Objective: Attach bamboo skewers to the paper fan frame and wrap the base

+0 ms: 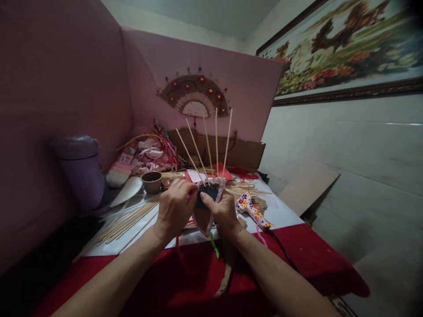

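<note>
My right hand point(225, 212) grips a small cardboard piece point(202, 220) with a dark face and a pale fabric edge, its thumb pressed on the front. Several thin wooden sticks point(217, 141) fan upward from the top of this piece. At its left edge my left hand point(174, 206) is closed in a pinch. What lies between those fingertips is hidden, though a bit of pink shows beside them. To the right, a flower-patterned glue gun point(254, 211) rests on the table with its black cord trailing toward me.
Loose wooden sticks point(132, 220) lie at left, near a brown cup point(151, 182) and a purple bin point(82, 171). Ribbons and fabric point(152, 152) are heaped behind. A decorated fan point(196, 93) hangs on the pink panel point(148, 57). Red cloth point(307, 255) covers the table's front.
</note>
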Action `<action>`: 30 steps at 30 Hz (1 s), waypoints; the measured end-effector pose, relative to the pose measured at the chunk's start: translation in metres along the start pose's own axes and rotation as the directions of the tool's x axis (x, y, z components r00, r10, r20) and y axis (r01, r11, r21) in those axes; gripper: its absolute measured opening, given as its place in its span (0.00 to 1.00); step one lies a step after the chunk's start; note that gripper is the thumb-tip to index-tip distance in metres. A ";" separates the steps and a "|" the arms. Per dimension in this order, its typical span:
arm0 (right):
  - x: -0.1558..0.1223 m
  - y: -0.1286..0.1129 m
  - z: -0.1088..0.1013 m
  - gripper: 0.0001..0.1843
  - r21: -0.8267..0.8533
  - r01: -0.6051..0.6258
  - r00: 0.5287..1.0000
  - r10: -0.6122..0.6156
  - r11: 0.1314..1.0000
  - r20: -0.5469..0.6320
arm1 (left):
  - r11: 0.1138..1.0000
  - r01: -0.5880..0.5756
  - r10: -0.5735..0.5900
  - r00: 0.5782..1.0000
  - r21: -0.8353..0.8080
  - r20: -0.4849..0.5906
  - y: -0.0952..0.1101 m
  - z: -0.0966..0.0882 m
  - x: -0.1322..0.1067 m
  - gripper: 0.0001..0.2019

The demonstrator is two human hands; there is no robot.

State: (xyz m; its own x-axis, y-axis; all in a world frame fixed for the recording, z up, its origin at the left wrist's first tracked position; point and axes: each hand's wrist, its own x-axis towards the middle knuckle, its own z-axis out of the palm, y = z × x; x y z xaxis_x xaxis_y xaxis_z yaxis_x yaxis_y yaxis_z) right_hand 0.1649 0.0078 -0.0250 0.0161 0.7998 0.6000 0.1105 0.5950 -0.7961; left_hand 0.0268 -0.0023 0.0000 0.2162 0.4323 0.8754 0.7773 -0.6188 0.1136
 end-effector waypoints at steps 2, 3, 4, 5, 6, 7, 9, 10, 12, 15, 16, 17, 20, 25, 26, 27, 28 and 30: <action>-0.001 0.003 -0.001 0.10 -0.045 0.051 0.999 -0.050 0.998 0.014 | 1.000 0.020 -0.020 1.000 0.014 0.013 0.000 0.000 0.000 0.03; -0.002 0.003 -0.001 0.10 -0.068 0.075 0.997 -0.074 0.995 0.018 | 0.999 0.028 -0.029 0.999 0.018 0.019 0.001 0.000 -0.001 0.03; -0.002 0.004 -0.002 0.11 -0.091 0.097 0.995 -0.095 0.991 0.022 | 0.999 0.036 -0.037 0.999 0.022 0.024 0.001 0.000 -0.001 0.03; -0.003 0.004 -0.002 0.12 -0.111 0.116 0.993 -0.113 0.987 0.026 | 0.999 0.043 -0.044 0.999 0.027 0.030 0.002 -0.001 -0.001 0.03; -0.004 0.003 -0.002 0.12 -0.125 0.130 0.991 -0.127 0.984 0.029 | 0.998 0.049 -0.050 0.998 0.034 0.037 0.003 -0.001 -0.001 0.03; -0.004 0.003 -0.003 0.11 -0.135 0.140 0.990 -0.137 0.981 0.033 | 0.998 0.052 -0.054 0.998 0.045 0.044 0.004 -0.001 -0.001 0.03; -0.005 0.002 -0.003 0.11 -0.140 0.156 0.988 -0.152 0.978 0.039 | 0.995 0.052 -0.057 0.997 0.083 0.059 0.007 -0.002 0.000 0.04; -0.006 0.002 -0.003 0.11 -0.132 0.162 0.987 -0.158 0.978 0.041 | 0.993 0.050 -0.057 0.996 0.107 0.064 0.008 -0.002 0.000 0.04; -0.007 0.001 -0.003 0.12 -0.104 0.175 0.984 -0.171 0.979 0.045 | 0.987 0.038 -0.048 0.997 0.155 0.064 0.011 -0.002 0.001 0.05; -0.009 -0.001 -0.001 0.13 -0.064 0.176 0.984 -0.176 0.982 0.016 | 0.983 0.017 -0.027 0.998 0.181 0.053 0.014 -0.002 0.002 0.05; -0.009 -0.002 -0.001 0.13 -0.053 0.168 0.986 -0.168 0.984 -0.002 | 0.984 0.018 -0.026 0.999 0.177 0.047 0.014 -0.001 0.002 0.05; -0.009 -0.002 0.000 0.12 -0.044 0.154 0.988 -0.155 0.987 -0.020 | 0.985 0.023 -0.030 0.999 0.170 0.041 0.014 0.000 0.002 0.05; -0.009 -0.006 0.004 0.09 -0.019 0.079 0.995 -0.080 0.997 -0.060 | 0.990 0.044 -0.050 0.998 0.131 0.039 0.010 0.003 0.001 0.05; -0.008 -0.011 0.007 0.09 0.031 -0.062 0.994 0.064 0.998 -0.092 | 0.995 0.094 -0.096 0.993 0.040 0.062 0.004 0.009 -0.001 0.06; -0.008 -0.012 0.007 0.09 0.043 -0.082 0.992 0.086 0.996 -0.095 | 0.994 0.105 -0.106 0.992 0.024 0.064 0.004 0.010 -0.001 0.06; -0.008 -0.013 0.008 0.09 0.056 -0.103 0.989 0.108 0.993 -0.098 | 0.994 0.112 -0.112 0.991 0.010 0.068 0.003 0.011 -0.001 0.05; -0.007 -0.014 0.008 0.09 0.070 -0.121 0.987 0.128 0.990 -0.100 | 0.993 0.117 -0.117 0.990 0.001 0.074 0.003 0.011 -0.001 0.05; -0.007 -0.014 0.009 0.10 0.104 -0.148 0.982 0.159 0.983 -0.102 | 0.992 0.122 -0.121 0.989 -0.007 0.089 0.003 0.012 -0.001 0.05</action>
State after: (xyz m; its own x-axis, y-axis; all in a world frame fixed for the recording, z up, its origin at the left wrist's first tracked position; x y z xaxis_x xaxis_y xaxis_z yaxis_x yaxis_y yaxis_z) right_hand 0.1543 -0.0053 -0.0187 0.1351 0.8717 0.4711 0.0024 0.4751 -0.8799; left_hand 0.0356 0.0031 -0.0060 0.1725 0.5608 0.8098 0.7940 -0.5657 0.2227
